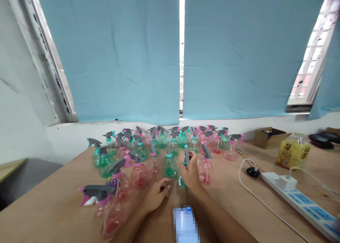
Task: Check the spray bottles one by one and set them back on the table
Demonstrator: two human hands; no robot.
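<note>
My right hand (191, 170) is wrapped round a green spray bottle (182, 183) with a grey and teal trigger head, which stands upright on the table. My left hand (158, 194) rests low over the tabletop, its fingers loosely curled and apart with nothing visible between them. Just beyond it is another green spray bottle (169, 168), upright. A pink spray bottle (205, 172) stands to the right of my right hand. To the left of my left hand is a pink spray bottle (140, 175), and a larger-looking one (108, 216) is nearest the camera.
Many more pink and green spray bottles crowd the back of the table (53, 200). A phone (186, 223) lies between my forearms. On the right are a power strip (305, 202), a white cable, a black puck (253, 171), a yellow bag (293, 151) and an open cardboard box (271, 140).
</note>
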